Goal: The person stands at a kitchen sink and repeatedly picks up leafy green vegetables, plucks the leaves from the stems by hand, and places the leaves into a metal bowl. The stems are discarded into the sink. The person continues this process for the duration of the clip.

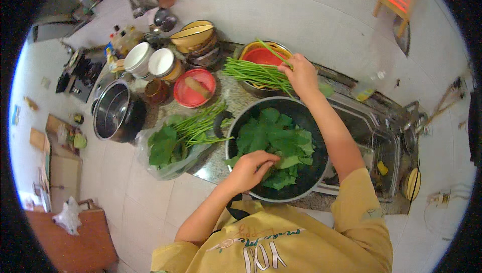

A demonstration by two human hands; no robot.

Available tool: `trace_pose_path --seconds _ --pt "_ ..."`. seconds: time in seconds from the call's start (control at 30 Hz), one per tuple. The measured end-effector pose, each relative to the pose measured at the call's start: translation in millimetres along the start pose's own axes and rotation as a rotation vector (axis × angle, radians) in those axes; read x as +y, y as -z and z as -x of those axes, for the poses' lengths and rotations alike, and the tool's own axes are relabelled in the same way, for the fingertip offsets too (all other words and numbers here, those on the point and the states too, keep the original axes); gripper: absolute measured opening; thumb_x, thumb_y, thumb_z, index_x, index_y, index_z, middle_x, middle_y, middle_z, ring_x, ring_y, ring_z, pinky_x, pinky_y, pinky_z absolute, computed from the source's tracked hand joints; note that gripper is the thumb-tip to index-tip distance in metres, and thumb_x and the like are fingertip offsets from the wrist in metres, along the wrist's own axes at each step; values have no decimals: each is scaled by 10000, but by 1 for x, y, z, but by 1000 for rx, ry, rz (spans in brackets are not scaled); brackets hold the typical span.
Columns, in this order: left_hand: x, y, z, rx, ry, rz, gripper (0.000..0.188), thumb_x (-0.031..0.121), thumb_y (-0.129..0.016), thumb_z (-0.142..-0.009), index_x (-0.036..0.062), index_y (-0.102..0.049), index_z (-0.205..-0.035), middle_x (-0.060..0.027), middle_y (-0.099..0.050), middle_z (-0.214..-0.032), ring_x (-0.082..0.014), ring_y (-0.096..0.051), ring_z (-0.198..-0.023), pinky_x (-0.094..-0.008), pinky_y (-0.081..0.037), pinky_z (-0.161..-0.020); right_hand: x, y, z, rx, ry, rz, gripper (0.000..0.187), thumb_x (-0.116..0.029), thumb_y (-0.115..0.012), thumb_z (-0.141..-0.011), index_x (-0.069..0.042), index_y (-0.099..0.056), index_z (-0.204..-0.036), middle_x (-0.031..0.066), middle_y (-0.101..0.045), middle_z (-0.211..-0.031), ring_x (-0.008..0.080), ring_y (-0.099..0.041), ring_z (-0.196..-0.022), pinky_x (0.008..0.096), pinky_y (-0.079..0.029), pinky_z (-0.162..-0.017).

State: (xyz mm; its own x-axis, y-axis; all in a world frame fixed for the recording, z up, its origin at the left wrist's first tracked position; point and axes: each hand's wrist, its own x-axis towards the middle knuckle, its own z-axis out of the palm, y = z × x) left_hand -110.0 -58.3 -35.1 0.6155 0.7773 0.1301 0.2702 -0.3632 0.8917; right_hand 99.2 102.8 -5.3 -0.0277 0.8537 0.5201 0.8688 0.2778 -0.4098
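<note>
My left hand [252,169] reaches over the near side of a large dark pot [287,199]. Its thumb and fingers are closed at the edge of a pale green leaf [288,162]. Loose dark green leaves [268,130] lie in the pot. Beyond the far rim, my right hand [301,74] pinches a thin green stem [271,49] that points up and left. Under that hand a bundle of cut green stems [256,74] rests across a red basket with a yellow rim [261,56]. The right fingertips are partly hidden.
Left of the pot, a clear plastic bag [168,171] holds leafy stems [201,125]. A deep metal pot [113,110], a red plate [190,101] with a brown object, white bowls [161,62] and stacked yellow bowls [193,37] stand behind it. At right is a metal sink [364,115].
</note>
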Motion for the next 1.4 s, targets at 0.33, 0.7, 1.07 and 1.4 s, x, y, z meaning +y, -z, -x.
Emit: trace_pose_path --seconds 0.33,0.7,1.07,1.4 --pt "-13 35 50 145 57 29 163 39 -518 -777 25 -576 -928 -133 -574 -808 -304 -555 -766 -349 -443 -671 0 -75 -24 -191 -3 194 278 -276 -684 -651 -98 -644 -861 113 -555 -855 302 -567 -786 400 -456 -684" --pt "-9 31 17 74 -26 75 244 43 -559 -760 32 -561 -1004 -129 -573 -913 -269 -560 -831 -337 -444 -746 -37 114 -8 -232 -300 -161 439 -460 -486 -809 -37 -600 -816 69 -529 -618 168 -534 -583 307 -419 -510" --pt "33 0 -39 -143 -44 618 655 32 -685 -637 68 -397 -1224 -54 -524 -956 -159 -519 -934 -275 -400 -833 -50 111 100 57 -847 -2106 407 -449 -387 -867 -51 -454 -816 -3 -349 -606 46 -277 -453 146 -188 -317" --pt "42 20 -25 68 -33 213 169 15 -642 -631 22 -625 -799 -75 -560 -716 -183 -558 -688 -267 -424 -643 -112 91 183 -83 -850 -1242 802 -161 -604 -779 -90 -52 -1357 198 -418 -1228 297 -418 -1133 398 -379 -906"
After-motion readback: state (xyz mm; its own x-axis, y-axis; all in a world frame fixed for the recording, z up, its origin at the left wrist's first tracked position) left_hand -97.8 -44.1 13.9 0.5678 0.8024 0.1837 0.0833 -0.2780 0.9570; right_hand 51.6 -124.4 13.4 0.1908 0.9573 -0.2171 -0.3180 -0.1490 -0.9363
